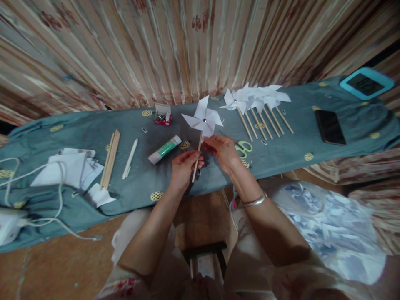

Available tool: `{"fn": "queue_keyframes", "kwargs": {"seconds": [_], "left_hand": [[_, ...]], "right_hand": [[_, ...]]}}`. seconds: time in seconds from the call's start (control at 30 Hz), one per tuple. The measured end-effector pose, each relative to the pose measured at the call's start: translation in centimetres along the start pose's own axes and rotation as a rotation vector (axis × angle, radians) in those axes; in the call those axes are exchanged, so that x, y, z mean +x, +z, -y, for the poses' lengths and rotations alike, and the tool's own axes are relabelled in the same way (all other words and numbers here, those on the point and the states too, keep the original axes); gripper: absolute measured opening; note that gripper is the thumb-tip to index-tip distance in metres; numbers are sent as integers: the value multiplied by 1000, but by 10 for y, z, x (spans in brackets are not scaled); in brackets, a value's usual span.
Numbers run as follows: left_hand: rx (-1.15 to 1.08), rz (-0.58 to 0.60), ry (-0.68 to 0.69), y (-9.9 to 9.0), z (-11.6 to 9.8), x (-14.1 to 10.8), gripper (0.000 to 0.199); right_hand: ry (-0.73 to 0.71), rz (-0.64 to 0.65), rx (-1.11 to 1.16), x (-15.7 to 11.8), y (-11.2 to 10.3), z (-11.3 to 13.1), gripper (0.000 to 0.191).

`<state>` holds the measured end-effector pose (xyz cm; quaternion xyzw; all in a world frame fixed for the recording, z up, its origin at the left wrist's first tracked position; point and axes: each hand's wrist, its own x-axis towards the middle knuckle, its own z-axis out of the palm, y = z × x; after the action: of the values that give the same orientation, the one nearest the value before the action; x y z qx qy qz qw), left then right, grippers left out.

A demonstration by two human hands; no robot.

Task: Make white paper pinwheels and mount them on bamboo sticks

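I'm pinching a slim wooden stick [195, 170] low down with my left hand [184, 166], and the white paper pinwheel [204, 110] is sitting at its upper end, out over the middle of the cloth-covered table [131, 125], a shiny pin [204, 120] gleaming at its centre. My right hand [222, 151] is hovering close in, fingertips bunching just by the lowest blade; whether they're actually gripping the paper, I can't tell. The two hands are working near each other.

This one is looking nearly complete to me: blades folded in, centre pinned, stick in place. Off to the right, a row of overlapping pinwheels [271, 98] is lying with the sticks pointing my way, and I'm counting those as done. On the left, material is waiting: a bundle of loose sticks [110, 160] is lying there, its near ends by a scrap of paper [102, 196], and a pile of paper pieces [67, 168] is spreading beside it. The pin box [163, 114] is standing open, with pins showing inside, so I'm judging the batch well under way but unfinished.
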<state>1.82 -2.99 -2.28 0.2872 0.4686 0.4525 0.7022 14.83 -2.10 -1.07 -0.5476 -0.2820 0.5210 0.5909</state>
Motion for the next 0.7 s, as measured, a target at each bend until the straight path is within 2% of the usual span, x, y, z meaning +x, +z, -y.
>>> {"fn": "queue_keyframes", "kwargs": {"seconds": [0.43, 0.7], "left_hand": [[-13, 11, -1, -1, -2, -1, 42], [-5, 5, 2, -5, -4, -1, 42]], "right_hand": [[36, 32, 27, 0, -2, 1, 41], [55, -67, 5, 2, -18, 14, 37]]}}
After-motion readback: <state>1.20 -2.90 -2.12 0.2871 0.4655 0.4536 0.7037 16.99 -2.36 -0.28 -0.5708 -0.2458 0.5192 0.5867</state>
